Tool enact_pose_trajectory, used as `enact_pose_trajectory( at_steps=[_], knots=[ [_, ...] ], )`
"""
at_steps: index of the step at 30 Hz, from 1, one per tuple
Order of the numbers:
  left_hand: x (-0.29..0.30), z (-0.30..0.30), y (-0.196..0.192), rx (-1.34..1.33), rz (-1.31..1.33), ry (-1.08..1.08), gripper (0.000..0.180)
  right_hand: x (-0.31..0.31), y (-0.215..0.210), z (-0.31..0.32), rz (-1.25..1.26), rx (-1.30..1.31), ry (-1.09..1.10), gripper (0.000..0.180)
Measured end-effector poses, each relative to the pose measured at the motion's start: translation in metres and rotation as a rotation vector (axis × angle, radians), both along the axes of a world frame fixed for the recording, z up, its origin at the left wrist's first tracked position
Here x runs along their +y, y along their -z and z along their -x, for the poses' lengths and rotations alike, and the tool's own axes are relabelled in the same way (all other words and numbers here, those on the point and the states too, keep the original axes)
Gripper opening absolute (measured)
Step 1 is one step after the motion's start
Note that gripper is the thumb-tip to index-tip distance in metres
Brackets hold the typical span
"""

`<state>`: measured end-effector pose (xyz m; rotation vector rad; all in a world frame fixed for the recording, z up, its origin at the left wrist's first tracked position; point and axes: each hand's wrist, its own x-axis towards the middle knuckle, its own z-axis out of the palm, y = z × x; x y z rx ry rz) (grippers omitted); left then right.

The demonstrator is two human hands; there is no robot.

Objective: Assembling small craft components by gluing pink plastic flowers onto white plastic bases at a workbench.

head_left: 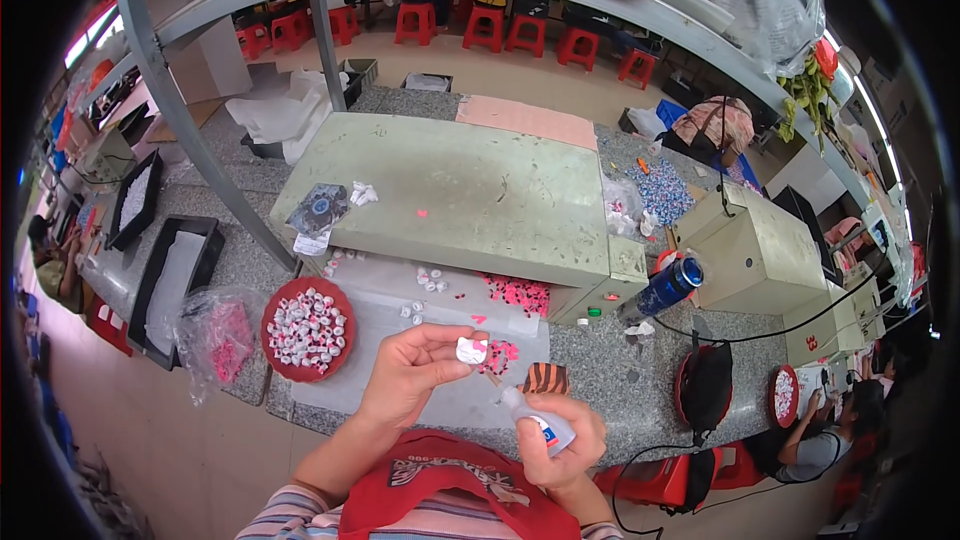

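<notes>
Left hand (405,372) pinches 1 white piece (466,351), right hand (568,458) clamps 1 bottle (540,419) near those fingers; oversqueezing could cause dripping.

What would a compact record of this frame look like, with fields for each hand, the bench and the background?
Left hand: pinches a small white piece with a pink detail
Right hand: grips a translucent plastic squeeze bottle, thin nozzle angled toward the piece
Left of hands: round red scalloped bowl holding many white-and-pink pieces
Beyond hands: loose bright-pink bits beside a pale-green box-shaped unit
Work surface: speckled grey stone bench, partly covered with white sheeting
Background: red plastic stools
</notes>
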<state>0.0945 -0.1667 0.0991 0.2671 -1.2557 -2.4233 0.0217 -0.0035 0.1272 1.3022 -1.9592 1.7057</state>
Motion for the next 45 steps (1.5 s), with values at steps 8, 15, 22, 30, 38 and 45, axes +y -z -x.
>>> enact_pose_trajectory(
  at_steps=[8,15,22,30,38,45],
  knots=[
    [0.0,0.001,0.002,-0.008,0.006,-0.005,0.034,0.001,0.003,0.003,-0.02,0.02,-0.013,0.022],
    [-0.008,0.009,0.018,-0.037,0.071,-0.134,0.036,0.007,0.098,0.042,0.081,-1.058,-0.007,0.026],
    [-0.013,0.015,0.038,-0.138,-0.006,-0.14,0.036,0.075,0.32,0.077,0.412,-1.631,0.215,0.019],
    [-0.008,0.018,0.044,-0.164,-0.039,-0.139,0.036,0.046,0.339,0.119,-0.481,-0.258,0.464,0.012],
    [0.001,0.009,0.036,-0.16,-0.022,-0.117,0.034,-0.005,0.335,0.141,-0.908,-0.154,0.07,0.019],
    [0.004,0.016,0.04,-0.158,0.084,-0.162,0.034,-0.012,0.143,0.085,-0.162,-1.044,-0.053,0.007]
  ],
)
